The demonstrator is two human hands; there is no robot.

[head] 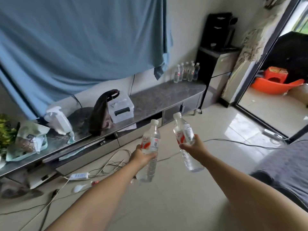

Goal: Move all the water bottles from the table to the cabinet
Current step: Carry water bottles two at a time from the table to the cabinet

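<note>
My forearms reached out over bare floor tiles. L hand (140, 155) gripped a water bottle (150, 152) round its middle, R hand (193, 148) gripped a second bottle (185, 139), both tilted, apart. Cables (106, 165) and a power strip (79, 175) lay along the cabinet (166, 95) front edge. Six bottles (185, 71) stood at its far end, w/ a clear box (120, 108) mid-top.
</note>
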